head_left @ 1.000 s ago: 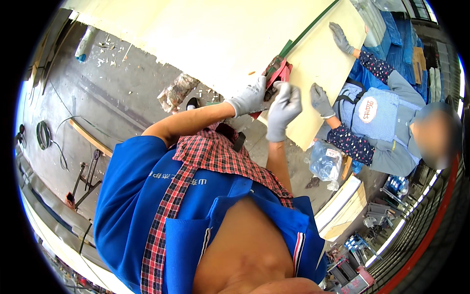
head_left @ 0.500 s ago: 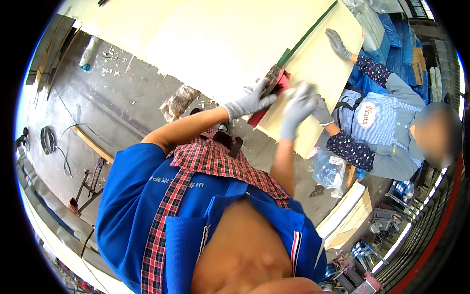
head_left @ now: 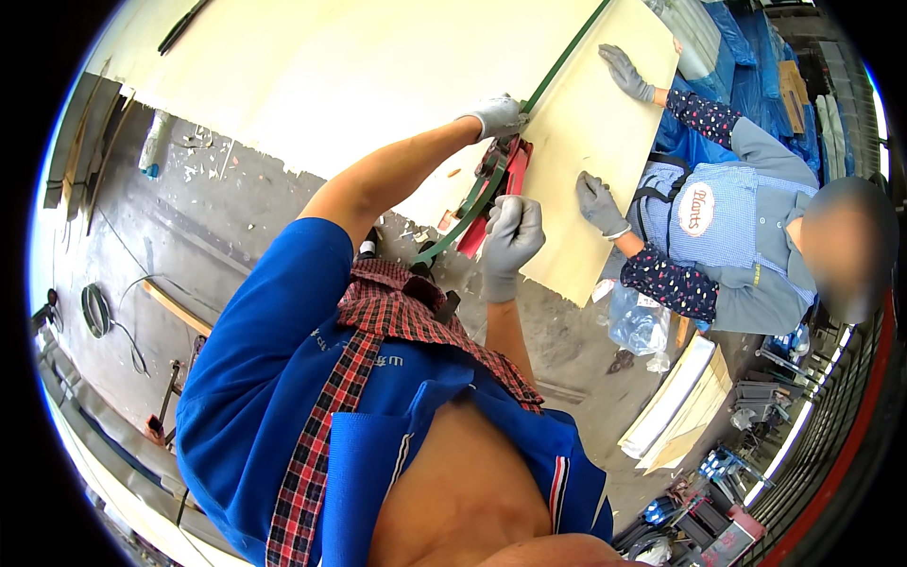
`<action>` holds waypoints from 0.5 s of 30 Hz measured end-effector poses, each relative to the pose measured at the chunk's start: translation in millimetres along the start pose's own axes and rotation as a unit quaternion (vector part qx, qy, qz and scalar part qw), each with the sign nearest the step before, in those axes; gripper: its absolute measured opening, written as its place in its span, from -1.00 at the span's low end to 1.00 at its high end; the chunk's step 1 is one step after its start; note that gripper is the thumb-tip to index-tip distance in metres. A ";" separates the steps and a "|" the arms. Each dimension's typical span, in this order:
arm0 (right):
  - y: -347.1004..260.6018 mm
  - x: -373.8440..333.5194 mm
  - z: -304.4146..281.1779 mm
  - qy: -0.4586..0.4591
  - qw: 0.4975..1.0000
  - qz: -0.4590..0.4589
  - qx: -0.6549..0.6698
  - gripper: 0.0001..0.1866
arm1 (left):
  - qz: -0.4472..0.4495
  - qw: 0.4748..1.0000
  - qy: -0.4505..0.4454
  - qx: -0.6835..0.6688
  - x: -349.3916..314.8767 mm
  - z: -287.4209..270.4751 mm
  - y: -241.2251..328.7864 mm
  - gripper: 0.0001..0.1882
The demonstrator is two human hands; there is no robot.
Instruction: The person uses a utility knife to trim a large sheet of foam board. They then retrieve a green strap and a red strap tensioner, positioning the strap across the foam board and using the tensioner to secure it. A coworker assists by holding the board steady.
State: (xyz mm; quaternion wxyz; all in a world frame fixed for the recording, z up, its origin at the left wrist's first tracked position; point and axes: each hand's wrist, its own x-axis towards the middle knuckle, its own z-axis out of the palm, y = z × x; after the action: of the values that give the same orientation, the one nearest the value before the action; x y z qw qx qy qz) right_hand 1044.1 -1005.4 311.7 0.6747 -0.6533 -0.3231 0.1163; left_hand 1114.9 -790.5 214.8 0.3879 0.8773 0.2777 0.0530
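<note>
Workshop: a grey concrete floor [head_left: 227, 236], littered with pale scraps, surrounds a broad pale board [head_left: 378, 76]; clock directions below are read from the strapping tool.
Left hand: the gloved left hand [head_left: 496, 117], near 12 o'clock, reaches over the tool's head where the strap enters; its fingers are partly hidden, so how tightly they close cannot be told. It seems placed there to steady that end.
Right hand: the gloved right hand [head_left: 513, 238], at 6, is curled into a fist at the red lever; whether it grips the lever is unclear.
Strapping tool: the red-and-dark strapping tool [head_left: 515, 163] lies at the board's near edge, between both hands, in line with the strap, probably so the band runs straight through.
Green strap: the green strap [head_left: 565, 57] crosses the board toward 1; its tail curves off toward 7, beside the lever.
Co-worker: a co-worker [head_left: 737, 213] at 3 blocks that side, one gloved palm at 2, the other hand at 4, apparently keeping the board still.
Farther out: blue-wrapped bundles [head_left: 732, 47] at 2, a clear plastic bag [head_left: 638, 321] at 5, a cable coil [head_left: 94, 312] at 8.
</note>
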 end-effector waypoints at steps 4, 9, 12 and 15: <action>-1.0 2.4 2.5 0.004 1.000 0.025 0.012 -0.81 | -0.001 0.981 0.007 -0.195 -12.1 5.2 -20.9 -0.66; -3.9 11.3 14.4 -0.044 0.996 -0.038 -0.063 -0.83 | -0.109 0.969 -0.016 -0.220 -8.4 2.5 -1.5 -0.69; -16.2 12.7 18.4 -0.041 0.995 -0.031 -0.083 -0.83 | -0.090 0.994 0.064 -0.004 -9.9 3.5 21.4 -0.70; -11.5 13.5 12.6 -0.022 1.000 0.021 -0.004 -0.83 | -0.083 0.992 0.077 -0.052 -4.3 9.9 13.8 -0.68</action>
State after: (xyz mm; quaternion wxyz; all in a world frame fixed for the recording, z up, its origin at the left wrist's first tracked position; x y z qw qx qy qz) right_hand 1043.9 -988.8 325.7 0.6620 -0.6602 -0.3244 0.1438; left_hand 1120.5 -806.8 218.2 0.4133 0.8232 0.3756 0.1026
